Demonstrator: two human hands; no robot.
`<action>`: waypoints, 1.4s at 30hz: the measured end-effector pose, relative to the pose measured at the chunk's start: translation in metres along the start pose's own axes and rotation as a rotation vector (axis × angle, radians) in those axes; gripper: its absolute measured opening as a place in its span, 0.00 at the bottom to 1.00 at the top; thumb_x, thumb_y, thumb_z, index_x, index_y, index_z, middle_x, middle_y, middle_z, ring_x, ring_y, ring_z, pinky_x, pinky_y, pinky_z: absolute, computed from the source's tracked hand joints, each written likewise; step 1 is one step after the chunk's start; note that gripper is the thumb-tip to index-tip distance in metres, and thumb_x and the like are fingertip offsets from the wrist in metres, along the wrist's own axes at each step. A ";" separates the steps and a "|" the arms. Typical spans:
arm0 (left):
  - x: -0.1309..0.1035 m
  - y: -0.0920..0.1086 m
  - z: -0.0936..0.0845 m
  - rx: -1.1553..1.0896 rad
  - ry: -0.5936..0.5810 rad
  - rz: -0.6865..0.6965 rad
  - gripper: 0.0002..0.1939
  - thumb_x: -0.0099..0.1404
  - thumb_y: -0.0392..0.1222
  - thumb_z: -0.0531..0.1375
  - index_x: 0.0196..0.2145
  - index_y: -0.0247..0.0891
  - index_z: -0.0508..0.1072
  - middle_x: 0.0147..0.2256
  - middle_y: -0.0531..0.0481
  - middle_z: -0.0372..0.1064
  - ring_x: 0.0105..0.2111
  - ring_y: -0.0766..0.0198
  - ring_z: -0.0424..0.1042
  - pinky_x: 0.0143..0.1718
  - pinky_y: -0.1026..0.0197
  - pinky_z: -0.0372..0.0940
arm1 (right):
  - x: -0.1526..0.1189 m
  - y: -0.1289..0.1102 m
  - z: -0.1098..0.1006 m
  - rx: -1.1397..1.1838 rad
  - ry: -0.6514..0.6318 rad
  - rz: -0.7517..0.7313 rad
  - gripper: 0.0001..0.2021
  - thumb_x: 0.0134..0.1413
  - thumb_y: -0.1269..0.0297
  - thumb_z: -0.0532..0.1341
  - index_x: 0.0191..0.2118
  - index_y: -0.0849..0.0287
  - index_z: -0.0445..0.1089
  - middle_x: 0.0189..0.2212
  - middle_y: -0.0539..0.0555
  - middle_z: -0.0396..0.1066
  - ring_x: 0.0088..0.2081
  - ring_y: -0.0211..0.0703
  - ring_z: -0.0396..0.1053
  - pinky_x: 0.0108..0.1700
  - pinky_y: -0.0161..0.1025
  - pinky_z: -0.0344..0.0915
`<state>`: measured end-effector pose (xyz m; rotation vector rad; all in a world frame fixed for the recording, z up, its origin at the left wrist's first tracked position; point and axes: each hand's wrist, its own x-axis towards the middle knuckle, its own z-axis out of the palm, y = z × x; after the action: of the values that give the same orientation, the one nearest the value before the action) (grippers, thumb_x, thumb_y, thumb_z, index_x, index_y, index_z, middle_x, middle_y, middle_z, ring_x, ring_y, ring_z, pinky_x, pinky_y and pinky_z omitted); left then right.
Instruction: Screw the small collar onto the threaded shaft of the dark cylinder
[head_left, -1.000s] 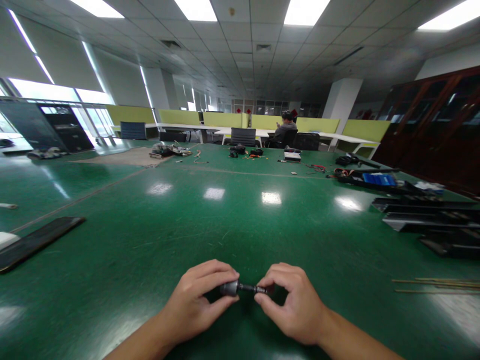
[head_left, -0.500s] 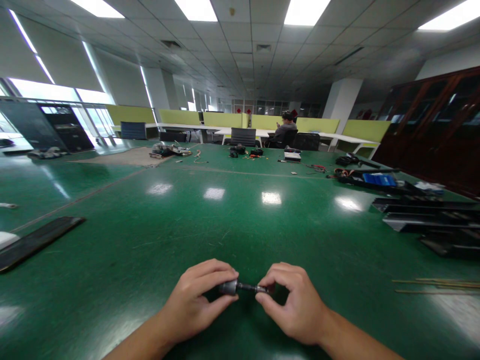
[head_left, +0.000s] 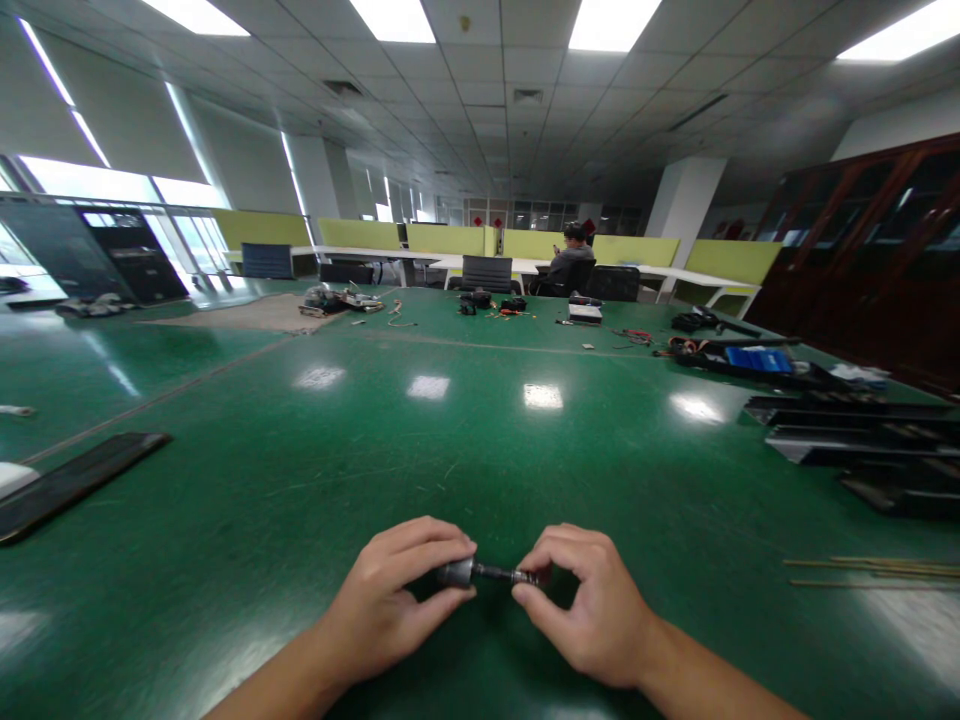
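Between my hands, low in the middle of the head view, is a dark metal part with a thick grey cylinder (head_left: 458, 573) at its left end. A thin dark shaft (head_left: 493, 572) runs rightward from the cylinder. My left hand (head_left: 401, 595) is closed on the cylinder, thumb below and fingers above. My right hand (head_left: 589, 600) pinches the small ridged tip (head_left: 527, 577) at the shaft's right end between thumb and forefinger. The part lies roughly level above the green tabletop (head_left: 390, 460); its far ends are partly hidden by my fingers.
A flat black bar (head_left: 82, 485) lies at the left. Thin brass-coloured rods (head_left: 877, 572) and dark metal channels (head_left: 847, 443) are at the right. Tools and a blue item (head_left: 757, 359) sit farther back. A seated person (head_left: 571, 262) is beyond the table.
Almost nothing differs. Both hands keep their grip on the metal part, with only a very slight shift of the fingers.
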<state>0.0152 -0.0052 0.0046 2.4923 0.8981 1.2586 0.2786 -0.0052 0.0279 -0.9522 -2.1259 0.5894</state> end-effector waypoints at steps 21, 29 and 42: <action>-0.001 0.001 -0.001 0.020 0.012 -0.005 0.20 0.62 0.33 0.68 0.52 0.42 0.75 0.45 0.45 0.76 0.43 0.61 0.77 0.44 0.59 0.75 | 0.000 0.002 -0.002 0.018 0.013 -0.012 0.01 0.53 0.69 0.66 0.32 0.57 0.75 0.25 0.51 0.73 0.29 0.44 0.71 0.36 0.40 0.64; 0.000 0.001 -0.002 0.014 0.019 -0.010 0.20 0.62 0.33 0.68 0.52 0.42 0.76 0.45 0.44 0.76 0.43 0.60 0.77 0.44 0.59 0.75 | 0.000 0.000 -0.004 0.009 0.017 -0.015 0.01 0.52 0.69 0.66 0.31 0.57 0.75 0.25 0.52 0.74 0.28 0.44 0.71 0.35 0.40 0.65; 0.001 0.000 -0.003 0.015 0.021 -0.010 0.20 0.62 0.33 0.68 0.52 0.43 0.75 0.45 0.44 0.76 0.43 0.60 0.77 0.44 0.58 0.75 | 0.001 0.000 -0.005 0.014 0.016 -0.034 0.01 0.53 0.69 0.65 0.32 0.57 0.75 0.25 0.51 0.74 0.29 0.44 0.71 0.35 0.40 0.65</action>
<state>0.0137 -0.0043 0.0069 2.4870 0.9277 1.2822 0.2826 -0.0038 0.0313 -0.9088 -2.1169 0.5773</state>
